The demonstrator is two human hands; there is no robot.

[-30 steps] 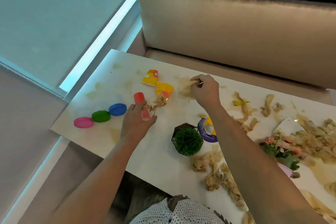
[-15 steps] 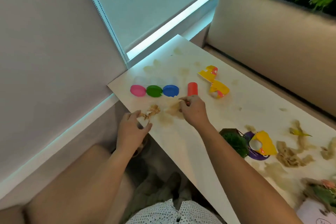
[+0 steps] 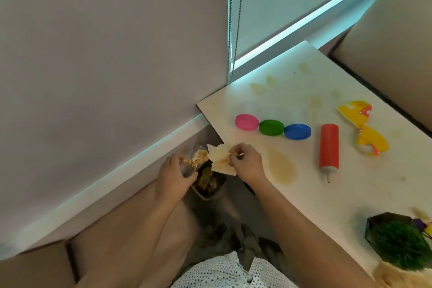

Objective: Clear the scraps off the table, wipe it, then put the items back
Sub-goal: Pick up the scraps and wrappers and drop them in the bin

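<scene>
My left hand (image 3: 174, 174) holds a bunch of brownish crumpled scraps (image 3: 198, 158) off the table's near-left corner, above a small bin (image 3: 211, 186) on the floor that has scraps inside. My right hand (image 3: 247, 162) pinches a flat beige scrap (image 3: 218, 158) at the table edge, right beside the left hand. The white table (image 3: 327, 194) carries yellowish stains, one large stain (image 3: 281, 167) just right of my right hand.
On the table lie pink (image 3: 247, 121), green (image 3: 271, 127) and blue (image 3: 297, 131) lids in a row, a red squeeze bottle (image 3: 329, 147), a yellow torn package (image 3: 361, 128), and a green plant in a dark pot (image 3: 397, 241) at lower right. A wall and blind cord stand left.
Both hands have moved left off the table corner with their scraps, ending above the floor bin. The view has swung left and down.
</scene>
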